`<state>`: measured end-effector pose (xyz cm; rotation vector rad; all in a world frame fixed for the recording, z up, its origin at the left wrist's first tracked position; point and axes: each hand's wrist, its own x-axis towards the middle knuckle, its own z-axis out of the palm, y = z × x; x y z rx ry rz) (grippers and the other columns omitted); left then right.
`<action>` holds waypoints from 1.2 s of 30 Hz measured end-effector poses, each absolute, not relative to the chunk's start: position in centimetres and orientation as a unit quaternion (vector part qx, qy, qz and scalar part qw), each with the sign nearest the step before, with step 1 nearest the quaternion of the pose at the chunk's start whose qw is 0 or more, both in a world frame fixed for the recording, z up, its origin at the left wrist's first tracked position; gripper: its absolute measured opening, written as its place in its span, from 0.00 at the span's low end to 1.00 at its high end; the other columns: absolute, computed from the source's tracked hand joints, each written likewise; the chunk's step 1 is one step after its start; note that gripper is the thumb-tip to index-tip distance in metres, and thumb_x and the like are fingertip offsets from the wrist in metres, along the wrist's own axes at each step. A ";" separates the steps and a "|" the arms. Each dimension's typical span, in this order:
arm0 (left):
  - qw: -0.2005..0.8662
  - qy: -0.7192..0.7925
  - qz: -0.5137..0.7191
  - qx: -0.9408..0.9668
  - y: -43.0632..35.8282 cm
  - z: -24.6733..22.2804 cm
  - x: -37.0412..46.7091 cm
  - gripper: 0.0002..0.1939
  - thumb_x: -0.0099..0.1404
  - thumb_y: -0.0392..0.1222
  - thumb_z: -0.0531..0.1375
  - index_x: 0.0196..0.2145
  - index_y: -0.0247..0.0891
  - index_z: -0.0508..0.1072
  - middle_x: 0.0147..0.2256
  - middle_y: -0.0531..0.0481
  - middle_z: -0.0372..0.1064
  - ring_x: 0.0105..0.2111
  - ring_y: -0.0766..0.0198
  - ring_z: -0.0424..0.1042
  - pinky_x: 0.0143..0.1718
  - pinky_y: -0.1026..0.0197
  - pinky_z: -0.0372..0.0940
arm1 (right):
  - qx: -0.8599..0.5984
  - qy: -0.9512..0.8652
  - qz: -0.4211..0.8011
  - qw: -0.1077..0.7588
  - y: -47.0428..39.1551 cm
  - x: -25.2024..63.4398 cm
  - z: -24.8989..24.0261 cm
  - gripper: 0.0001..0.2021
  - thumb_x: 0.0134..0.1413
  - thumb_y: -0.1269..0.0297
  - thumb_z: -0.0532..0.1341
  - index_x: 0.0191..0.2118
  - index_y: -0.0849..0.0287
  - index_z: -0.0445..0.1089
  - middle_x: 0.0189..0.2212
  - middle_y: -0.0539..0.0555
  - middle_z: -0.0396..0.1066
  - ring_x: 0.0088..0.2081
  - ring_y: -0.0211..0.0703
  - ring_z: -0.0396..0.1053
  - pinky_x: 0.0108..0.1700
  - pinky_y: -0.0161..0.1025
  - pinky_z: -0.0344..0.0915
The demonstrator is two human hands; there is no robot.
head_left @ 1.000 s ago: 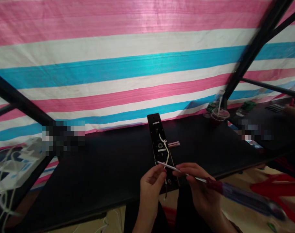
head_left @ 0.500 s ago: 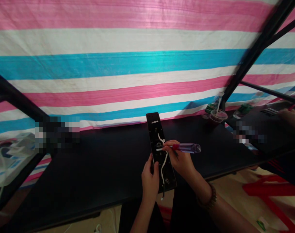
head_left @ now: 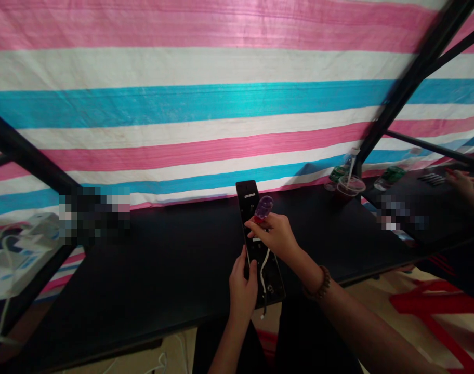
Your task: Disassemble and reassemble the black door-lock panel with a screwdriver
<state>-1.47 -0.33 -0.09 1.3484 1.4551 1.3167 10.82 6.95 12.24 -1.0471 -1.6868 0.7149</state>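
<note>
A long, narrow black panel (head_left: pixel 246 201) lies across the table's front edge, its near end jutting toward my lap. A white cable (head_left: pixel 263 270) with a small connector hangs along it, and small pale labels show on its face. My left hand (head_left: pixel 242 280) grips the panel's left side near the lower half, thumb on top. In my right hand (head_left: pixel 274 234) is a screwdriver (head_left: pixel 264 206) with a clear purple and red handle, held nearly upright over the panel's upper middle. Its tip is hidden behind my fingers.
A plastic cup with a straw (head_left: pixel 350 186) and clear bottles stand at the back right. Another person's hand (head_left: pixel 461 182) is at the far right table. White boxes with cables (head_left: pixel 14 259) sit at the left. A red stool (head_left: pixel 435 304) stands at lower right.
The screwdriver has swung from lying nearly flat, handle pointing right, to standing upright over the panel. My right hand has turned and shifted slightly up. My left hand keeps its hold.
</note>
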 end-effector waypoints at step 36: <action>0.354 0.557 0.504 0.557 -0.2 -0.4 -1.6 0.28 0.70 0.47 0.56 0.65 0.38 0.64 0.58 0.40 0.70 0.61 0.52 0.68 0.62 0.49 0.61 | -0.448 -0.572 0.364 0.582 6.0 10.7 10.2 0.14 0.56 0.52 0.67 0.35 0.58 0.72 0.27 0.54 0.78 0.28 0.50 0.80 0.29 0.37 0.75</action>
